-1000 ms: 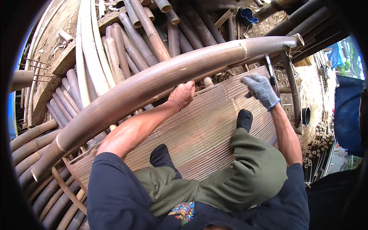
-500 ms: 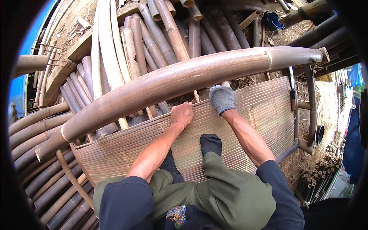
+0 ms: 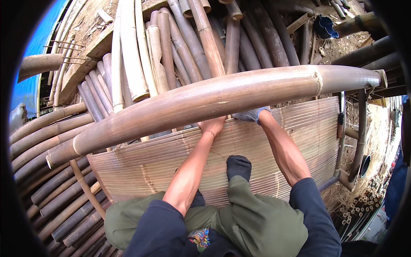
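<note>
- Slatted bamboo seat [image 3: 239, 139] lies at six o'clock from the thick rail [image 3: 214, 97].
- Left hand [image 3: 213, 124], gloved right hand [image 3: 249, 115] at its twelve-o'clock edge; fingers hidden, grip impossible to tell.
- Uneven pressure could crack slats.

bright daylight; white sheen on thick pole [image 3: 222, 102] above slatted panel [image 3: 312, 141]; washed-out straw [image 3: 379, 145] right of panel; black fisheye rim.

A bamboo pole [image 3: 192, 102] partly hides left hand [image 3: 214, 124] and gloved right hand [image 3: 249, 115].
</note>
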A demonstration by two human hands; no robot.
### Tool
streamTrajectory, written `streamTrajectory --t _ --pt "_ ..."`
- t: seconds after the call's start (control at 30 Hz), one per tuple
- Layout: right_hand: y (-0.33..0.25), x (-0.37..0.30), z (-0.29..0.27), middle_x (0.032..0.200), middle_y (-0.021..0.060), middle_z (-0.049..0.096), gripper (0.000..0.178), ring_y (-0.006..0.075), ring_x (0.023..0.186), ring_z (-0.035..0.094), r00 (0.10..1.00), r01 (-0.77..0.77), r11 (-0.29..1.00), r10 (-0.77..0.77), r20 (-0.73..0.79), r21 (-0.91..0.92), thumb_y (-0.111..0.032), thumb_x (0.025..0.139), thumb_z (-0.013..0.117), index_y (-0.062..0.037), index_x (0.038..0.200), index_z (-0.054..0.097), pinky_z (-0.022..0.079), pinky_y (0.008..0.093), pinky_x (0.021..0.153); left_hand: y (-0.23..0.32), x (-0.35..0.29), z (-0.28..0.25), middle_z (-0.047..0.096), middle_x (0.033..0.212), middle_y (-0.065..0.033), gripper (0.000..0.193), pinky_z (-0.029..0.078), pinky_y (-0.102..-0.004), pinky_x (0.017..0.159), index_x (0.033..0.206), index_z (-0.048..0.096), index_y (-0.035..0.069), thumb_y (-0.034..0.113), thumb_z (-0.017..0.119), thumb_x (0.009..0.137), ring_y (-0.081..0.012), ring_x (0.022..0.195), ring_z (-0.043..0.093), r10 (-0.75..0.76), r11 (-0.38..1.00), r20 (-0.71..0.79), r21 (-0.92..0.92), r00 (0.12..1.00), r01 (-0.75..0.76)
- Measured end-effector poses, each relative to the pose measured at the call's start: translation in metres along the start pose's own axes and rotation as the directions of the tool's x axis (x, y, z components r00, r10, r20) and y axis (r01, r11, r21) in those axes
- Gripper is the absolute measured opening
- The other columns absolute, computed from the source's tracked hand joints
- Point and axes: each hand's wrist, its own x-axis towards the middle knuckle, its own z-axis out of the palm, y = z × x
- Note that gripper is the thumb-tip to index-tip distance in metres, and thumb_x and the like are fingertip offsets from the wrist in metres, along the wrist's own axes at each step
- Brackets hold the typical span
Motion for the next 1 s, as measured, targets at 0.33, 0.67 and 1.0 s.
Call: streamTrajectory --t 0.33,0.67,1.0 --pt "-0.072 -0.078 0.023 0.111 0.0135 0.063 0.034 0.0348 0.111 0.057 0.715 0.209 0.978 -0.141 -0.685 0.016 -0.024 0.076 0.075 -0.0142 0.108 0.068 0.044 0.0441 0.097 -0.035 -0.002 -0.063 0.064 0.099 -0.0008 0.009 0.046 -0.0274 0.092 0.089 0.070 0.000 0.009 0.068 0.086 -0.0111 0.097 0.059 0.415 0.623 0.428 -0.777 0.803 0.093" --pt "0.022 -0.302 0.064 0.093 0.0135 0.066 0.021 0.0338 0.095 0.060 0.972 -0.181 0.975 0.197 -0.125 0.129 -0.025 0.087 0.061 -0.0057 0.083 0.069 0.048 0.0441 0.085 -0.045 0.008 -0.042 0.065 0.111 -0.0031 0.039 0.038 -0.0299 0.101 0.113 0.067 0.002 0.034 0.068 0.090 -0.0142 0.110 0.055 0.246 0.699 0.298 -0.714 0.922 0.045" --pt "-0.006 -0.265 0.045 0.124 0.0216 0.058 0.051 0.0391 0.115 0.056 0.770 -0.553 0.833 0.517 -0.375 0.012 -0.023 0.084 0.068 -0.0034 0.129 0.053 0.045 0.0462 0.098 -0.047 0.029 -0.018 0.057 0.130 -0.0144 0.051 0.033 -0.0368 0.105 0.124 0.060 0.001 0.039 0.054 0.091 -0.0234 0.120 0.049 0.163 0.932 0.367 -0.361 0.916 -0.021"
